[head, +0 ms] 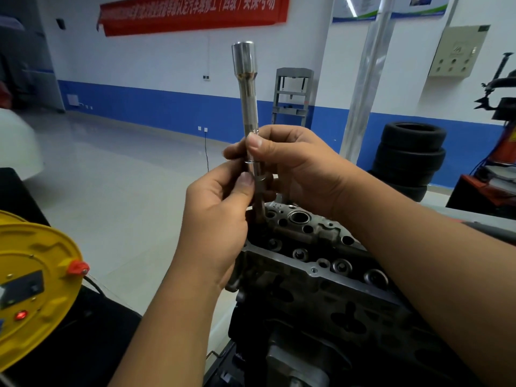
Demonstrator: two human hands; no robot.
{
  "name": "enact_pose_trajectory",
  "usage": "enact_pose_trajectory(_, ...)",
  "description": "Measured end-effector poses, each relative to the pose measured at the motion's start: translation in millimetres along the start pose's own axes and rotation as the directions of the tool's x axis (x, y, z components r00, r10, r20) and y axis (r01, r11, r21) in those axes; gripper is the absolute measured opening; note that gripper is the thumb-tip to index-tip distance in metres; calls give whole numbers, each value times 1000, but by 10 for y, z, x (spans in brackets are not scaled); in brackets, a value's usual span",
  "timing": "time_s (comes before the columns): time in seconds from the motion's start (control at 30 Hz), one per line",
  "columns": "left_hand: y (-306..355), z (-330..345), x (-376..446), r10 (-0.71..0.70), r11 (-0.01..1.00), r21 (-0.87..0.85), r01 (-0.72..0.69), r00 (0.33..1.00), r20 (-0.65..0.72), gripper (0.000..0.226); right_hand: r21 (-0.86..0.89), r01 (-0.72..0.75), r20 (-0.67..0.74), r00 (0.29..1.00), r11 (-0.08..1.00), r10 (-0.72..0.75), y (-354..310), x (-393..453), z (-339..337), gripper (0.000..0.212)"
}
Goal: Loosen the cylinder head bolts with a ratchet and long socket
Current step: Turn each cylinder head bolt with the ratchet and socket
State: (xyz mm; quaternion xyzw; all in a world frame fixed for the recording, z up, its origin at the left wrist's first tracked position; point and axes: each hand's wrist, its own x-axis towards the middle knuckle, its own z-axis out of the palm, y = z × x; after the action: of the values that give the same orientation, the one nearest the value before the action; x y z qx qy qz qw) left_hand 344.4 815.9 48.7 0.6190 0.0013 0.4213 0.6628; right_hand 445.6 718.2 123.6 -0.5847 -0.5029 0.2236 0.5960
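Long socket (247,88) held upright, wide end up; left hand (220,216) and right hand (296,166) fingers pinch its lower shaft above the cylinder head (321,263)

**Both hands gripping the long socket above the engine**

The right hand (293,166) is pinching the long socket (247,90) upright at mid-shaft, wide end pointing up. The left hand (220,216) is holding the lower part just beneath it, thumb pressing on the metal. Below sits the cylinder head (321,247). A yellow cable reel (36,283) is sitting left; stacked tires (410,155) are standing right.
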Motion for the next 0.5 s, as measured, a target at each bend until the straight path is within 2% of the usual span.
enact_pose_trajectory(0.13, 9, 14, -19, 47, 999, 33, -44, 993, -110, 13, -18, -19, 45, 999, 1000, 20, 11, 15, 15, 16)
enact_pose_trajectory(0.23, 0, 6, -34, 60, 998, 38, -54, 985, -164, 26, -27, -8, 13, 1000, 1000, 8, 18, 19, 28, 10)
enact_pose_trajectory(0.33, 18, 12, -15, 31, 999, 31, -29, 997, -66, 19, -26, -1, 6, 1000, 1000, 1, 17, 4, -5, 11)
enact_pose_trajectory(0.4, 14, 6, 2, -12, 1000, 17, 12, 1000, -13, 25, -20, -15, 2, 1000, 1000, 15, 10, 0, -17, 17)
enact_pose_trajectory(0.5, 9, 7, 0, 16, 999, 51, -13, 998, -55, 21, -22, -22, 16, 1000, 1000, 22, 8, 0, -5, 18)
